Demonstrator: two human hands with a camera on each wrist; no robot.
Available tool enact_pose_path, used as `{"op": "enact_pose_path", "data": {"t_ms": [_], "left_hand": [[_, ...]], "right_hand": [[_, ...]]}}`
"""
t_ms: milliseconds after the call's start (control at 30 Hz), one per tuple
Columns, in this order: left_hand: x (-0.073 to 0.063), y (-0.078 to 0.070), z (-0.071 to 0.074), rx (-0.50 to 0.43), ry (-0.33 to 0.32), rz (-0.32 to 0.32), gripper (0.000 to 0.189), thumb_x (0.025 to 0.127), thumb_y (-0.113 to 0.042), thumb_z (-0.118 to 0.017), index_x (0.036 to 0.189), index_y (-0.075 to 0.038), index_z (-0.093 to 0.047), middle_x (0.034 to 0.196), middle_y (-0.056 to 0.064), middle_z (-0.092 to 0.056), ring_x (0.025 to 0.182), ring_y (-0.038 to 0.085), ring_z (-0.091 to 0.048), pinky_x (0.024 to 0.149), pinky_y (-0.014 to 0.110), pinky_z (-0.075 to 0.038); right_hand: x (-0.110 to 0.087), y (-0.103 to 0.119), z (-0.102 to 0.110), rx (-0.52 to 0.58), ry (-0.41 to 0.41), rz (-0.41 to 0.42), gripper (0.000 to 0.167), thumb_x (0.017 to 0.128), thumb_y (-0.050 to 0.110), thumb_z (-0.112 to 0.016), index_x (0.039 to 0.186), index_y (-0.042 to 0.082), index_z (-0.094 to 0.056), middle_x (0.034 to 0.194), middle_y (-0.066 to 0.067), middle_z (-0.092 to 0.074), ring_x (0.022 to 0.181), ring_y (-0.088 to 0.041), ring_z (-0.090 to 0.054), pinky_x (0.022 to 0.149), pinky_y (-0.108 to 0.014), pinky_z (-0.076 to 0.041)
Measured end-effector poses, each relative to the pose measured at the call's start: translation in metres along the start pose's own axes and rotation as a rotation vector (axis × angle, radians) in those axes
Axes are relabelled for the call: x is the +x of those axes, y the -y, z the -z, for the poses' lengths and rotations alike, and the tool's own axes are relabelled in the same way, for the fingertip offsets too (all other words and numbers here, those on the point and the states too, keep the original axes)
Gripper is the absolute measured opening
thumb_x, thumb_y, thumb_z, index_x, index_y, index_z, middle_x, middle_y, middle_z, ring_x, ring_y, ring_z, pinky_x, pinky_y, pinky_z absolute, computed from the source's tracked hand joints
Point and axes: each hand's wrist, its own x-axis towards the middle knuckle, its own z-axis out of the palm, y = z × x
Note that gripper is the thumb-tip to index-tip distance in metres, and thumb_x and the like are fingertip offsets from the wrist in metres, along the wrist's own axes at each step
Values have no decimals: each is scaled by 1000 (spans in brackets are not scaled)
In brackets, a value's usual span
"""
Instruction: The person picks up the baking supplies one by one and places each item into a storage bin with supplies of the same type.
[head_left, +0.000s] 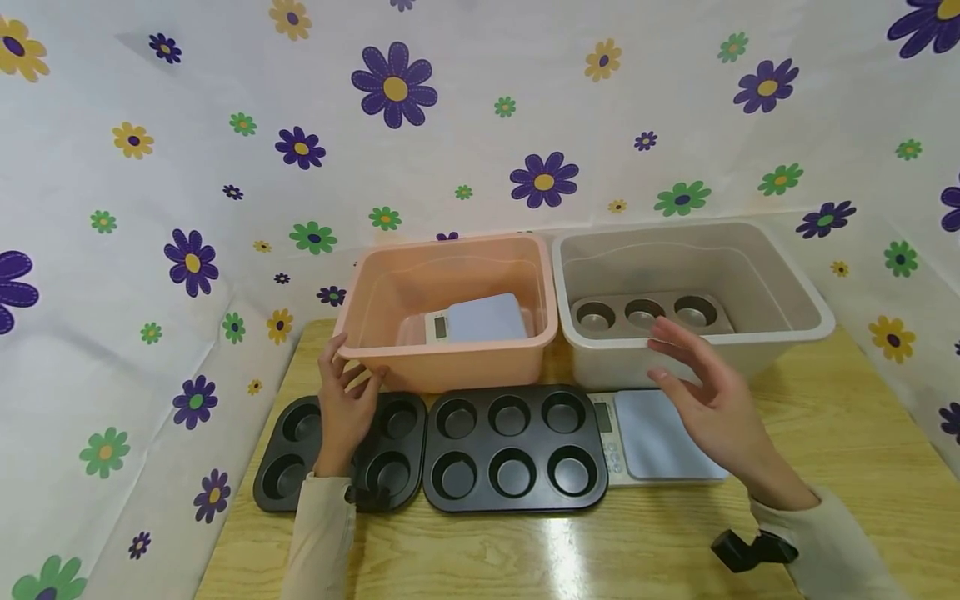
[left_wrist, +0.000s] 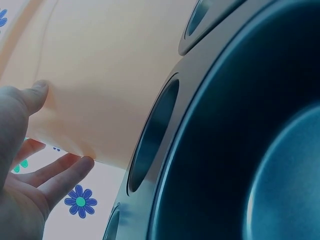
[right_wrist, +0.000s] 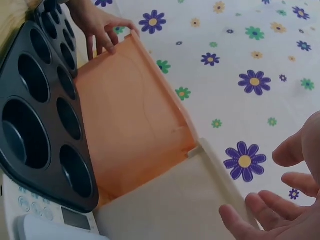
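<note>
My left hand (head_left: 348,412) holds the front left corner of a peach plastic bin (head_left: 450,367), its thumb on the front wall and fingers round the side. Inside that bin lies a kitchen scale (head_left: 487,318) with a pale blue platform. My right hand (head_left: 716,408) is raised with fingers spread and nothing in them, in front of a beige-grey bin (head_left: 813,321) and over a second kitchen scale (head_left: 660,437). A brown muffin tin (head_left: 663,325) sits in the beige-grey bin. Below my left forearm is a black muffin tin (head_left: 401,450).
Another black muffin tin (head_left: 513,450) stands between the left tin and the scale on the table. The row lies along the bins' front on a wooden table (head_left: 480,558). Behind the bins hangs a white flowered cloth (head_left: 480,125).
</note>
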Motion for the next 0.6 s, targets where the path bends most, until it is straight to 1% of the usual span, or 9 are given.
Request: {"op": "enact_pose_path", "data": {"t_ms": [133, 167, 300, 367, 433, 533, 600], "left_hand": [[0, -1, 0, -4, 1, 5, 84, 98, -7, -82, 165, -19, -34, 167, 21, -50, 127, 60, -68, 99, 74, -57], [0, -1, 0, -5, 1, 7, 84, 98, -6, -82, 165, -19, -34, 167, 21, -50, 128, 60, -67, 99, 74, -56], [-1, 0, -1, -13, 2, 18, 82, 99, -5, -80, 165, -18, -33, 168, 21, -48, 131, 60, -66, 102, 75, -54], [-1, 0, -1, -15, 3, 17, 82, 99, -4, -80, 165, -17, -33, 169, 22, -48, 131, 60, -65, 102, 75, -54], [-2, 0, -1, -10, 1, 12, 82, 99, -3, -80, 165, -17, -33, 168, 23, -48, 130, 61, -66, 101, 75, -55], [-1, -1, -1, -3, -4, 5, 84, 98, -3, -81, 165, -17, -33, 166, 24, -50, 128, 60, -67, 100, 72, -57], [-1, -1, -1, -1, -4, 3, 84, 97, -4, -81, 165, -17, -33, 165, 24, -51, 128, 59, -68, 99, 70, -58]], "right_hand": [[-6, -8, 4, -2, -36, 11, 56, 106, -11, -56, 160, 5, -53, 142, 11, -70, 126, 1, -68, 95, -12, -61], [-8, -10, 5, -1, -41, 8, 55, 107, -12, -55, 160, 5, -54, 141, 11, -71, 125, 1, -69, 94, -12, -61], [-15, -17, 9, -51, -50, 0, 54, 106, -10, -58, 158, 3, -55, 136, 18, -70, 123, 5, -69, 95, -8, -58], [-19, -20, 11, -80, -47, -5, 54, 106, -10, -60, 157, 2, -55, 135, 23, -69, 123, 7, -67, 97, -6, -55], [-23, -23, 14, -107, -45, -9, 54, 105, -9, -62, 157, 2, -56, 135, 25, -67, 123, 8, -65, 98, -4, -53], [-28, -29, 19, -117, -47, -28, 54, 105, -8, -63, 157, 2, -56, 135, 29, -66, 123, 9, -65, 98, -3, -53], [-31, -34, 23, -113, -52, -40, 54, 105, -9, -64, 157, 2, -56, 135, 28, -66, 122, 9, -65, 97, -3, -53]]}}
